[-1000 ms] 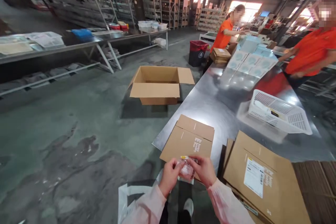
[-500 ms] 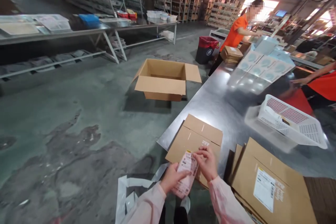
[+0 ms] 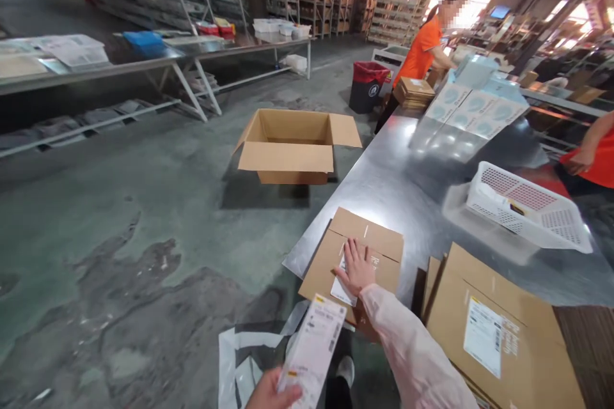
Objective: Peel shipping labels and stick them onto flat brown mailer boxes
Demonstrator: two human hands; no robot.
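Note:
My right hand [image 3: 357, 267] lies open on a flat cardboard box [image 3: 330, 249], its spread fingers pressing over a white shipping label [image 3: 341, 287] on the cardboard. Part of that label is hidden under the palm. Lower down, my left hand [image 3: 274, 391] grips a strip of shipping labels [image 3: 314, 345] by its lower end, thumb on top. Printed text and barcodes cover the strip. To the right, a stack of flat cardboard boxes [image 3: 532, 326] has a white label on its top one.
An open carton [image 3: 295, 156] stands on the floor beyond the metal table [image 3: 378, 188]. A white basket [image 3: 527, 211] and light-blue boxes [image 3: 474, 102] are on the table. Two people in orange work across it. A dark bin [image 3: 367, 89] stands behind.
My right hand has gone from the labels to the flat box, where a label now lies under it. My left hand has moved down and left with the strip.

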